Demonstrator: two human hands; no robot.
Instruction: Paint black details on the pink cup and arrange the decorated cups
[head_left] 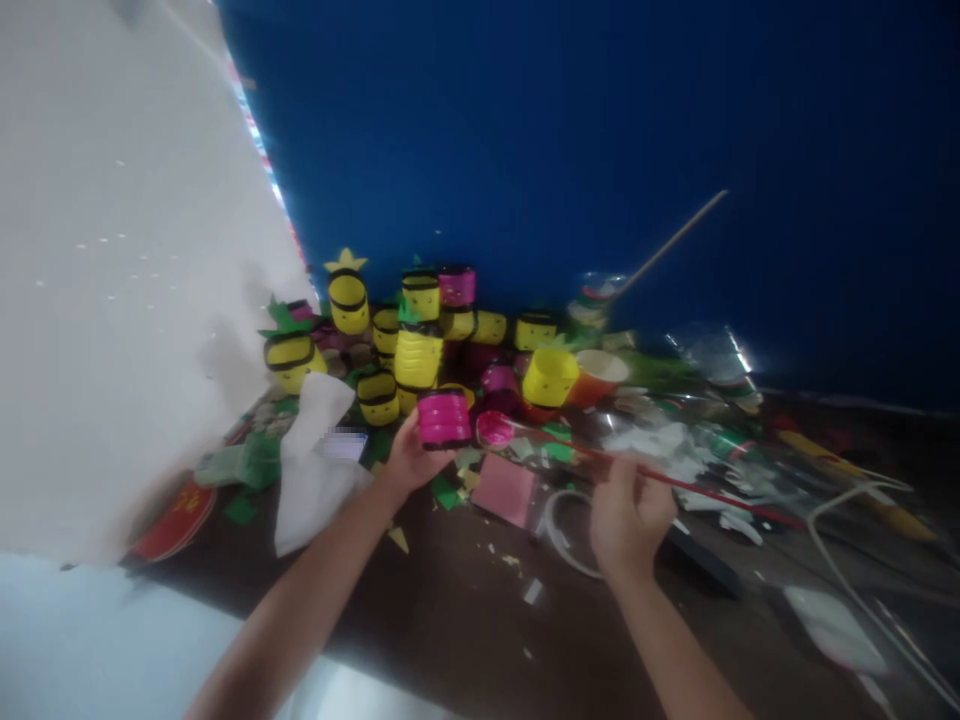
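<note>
Ribbed magenta cup (pixel 444 422) in your left hand (pixel 411 462), red rod (pixel 712 492) in your right hand (pixel 628 515)

Cup is at mid-view over the dark table (pixel 450 600), black bands at top and bottom. Your left fingers close partway around it, gripping its side. Your right hand is curled nearly into a fist on the thin rod. Rod's far end reaches near a pink round piece (pixel 495 430), just beside the cup; blur, can't tell if they touch. Pink square sheet (pixel 506 490) lies between your hands, pale ring (pixel 566 540) just beside the right. Yellow cups (pixel 551 378) cluster behind. White cloth (pixel 315 490) left, blue wall (pixel 600 130) at back.
</note>
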